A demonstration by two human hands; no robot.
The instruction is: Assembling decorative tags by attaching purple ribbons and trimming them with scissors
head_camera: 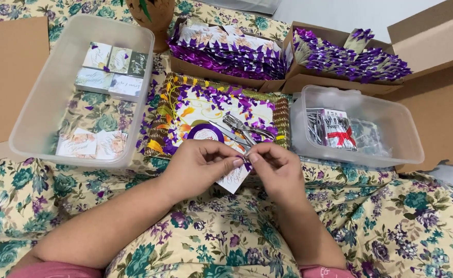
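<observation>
My left hand (198, 163) and my right hand (278, 167) meet in the middle of the view, fingertips pinched together on a small white printed card (233, 180) with a bit of purple ribbon at its top. The card hangs below my fingers, partly hidden by them. Just beyond my hands a spool of purple ribbon (205, 133) and a metal hole punch (241, 126) lie on a patterned tray (164, 128) littered with purple ribbon scraps.
A clear plastic tub (28, 121) at the left holds stacks of printed cards. Another clear tub (406, 136) at the right holds small packets. Two cardboard boxes (309, 82) at the back hold several purple-ribboned cards. Floral cloth covers the surface.
</observation>
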